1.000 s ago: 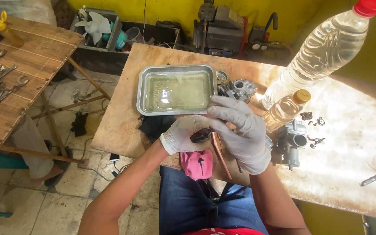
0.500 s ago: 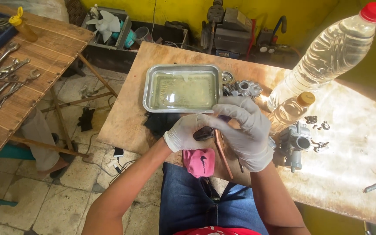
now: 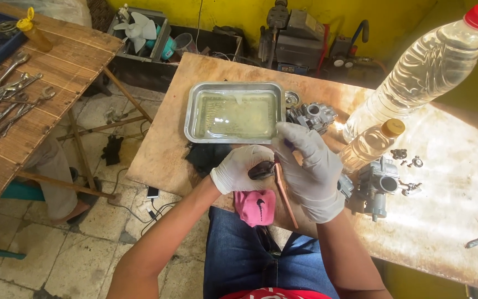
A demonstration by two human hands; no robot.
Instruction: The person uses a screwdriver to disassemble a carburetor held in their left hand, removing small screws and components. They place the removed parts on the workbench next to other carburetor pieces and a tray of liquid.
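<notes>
1. At the centre of the frame, the left hand in a white glove (image 3: 240, 168) is curled shut around a small dark part (image 3: 261, 169), which peeks out on the side facing the other hand.
2. The right hand in a white glove (image 3: 311, 166) sits just to the right, its fingers folded over the top of a thin reddish-brown stick-like tool (image 3: 284, 194); exactly how the fingers pinch it cannot be told.
3. The tool's long axis runs from the hands down and slightly right towards the lower middle of the frame, its upper end touching or just beside the dark part.
4. Both hands hover at the near edge of the worn wooden table (image 3: 460, 221), above a pink cloth (image 3: 256, 206).
5. Just above them lies a rectangular metal tray of pale liquid (image 3: 233, 115); to the right lie a grey metal carburettor (image 3: 380, 182) and two clear plastic bottles, the large one red-capped (image 3: 416, 72).
</notes>
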